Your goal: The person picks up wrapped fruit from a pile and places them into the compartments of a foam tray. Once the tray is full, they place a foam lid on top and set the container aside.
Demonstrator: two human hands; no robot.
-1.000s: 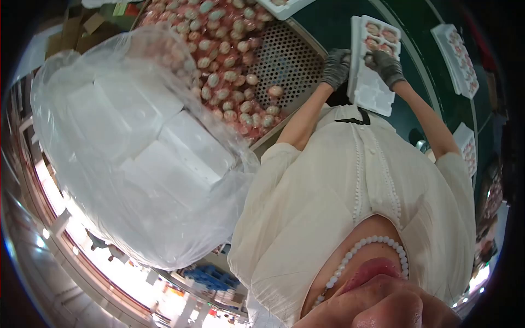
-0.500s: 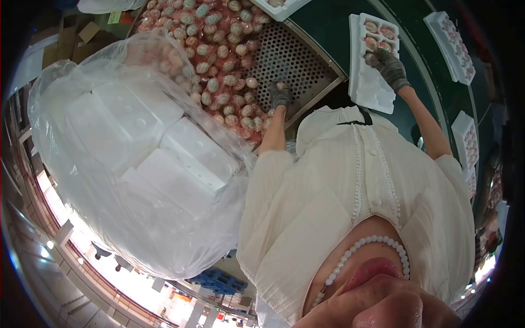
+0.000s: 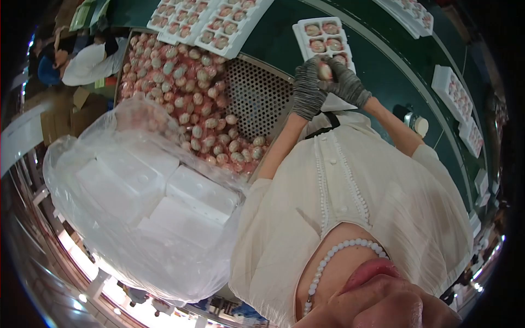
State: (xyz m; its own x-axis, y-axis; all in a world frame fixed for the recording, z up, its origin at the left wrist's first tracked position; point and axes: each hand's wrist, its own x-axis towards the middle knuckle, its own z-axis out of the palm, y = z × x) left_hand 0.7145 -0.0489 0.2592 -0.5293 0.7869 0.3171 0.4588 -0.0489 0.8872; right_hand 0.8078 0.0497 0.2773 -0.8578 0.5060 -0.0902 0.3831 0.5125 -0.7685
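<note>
My left hand (image 3: 307, 92), in a grey glove, is closed on a round pinkish-white item (image 3: 325, 71). From the other side my right hand (image 3: 350, 86), gloved alike, has its fingers closed against the same item. Both hands are over the near end of a white compartment tray (image 3: 300, 39), with similar round items in its visible compartments; the hands hide part of it. To the left, a heap of these items (image 3: 191, 98) lies beside a perforated metal surface (image 3: 254, 98).
Two filled white trays (image 3: 204, 28) overlap the heap's far edge. A clear plastic bag with white boxes (image 3: 147, 202) is at left. More filled trays (image 3: 451, 93) stand at right, near a small round container (image 3: 419, 125). Another person (image 3: 90, 63) is at upper left.
My left hand has moved from the perforated surface to the tray, bringing a round item. My right hand has come together with it. The whole view has shifted, and the filled trays now show more.
</note>
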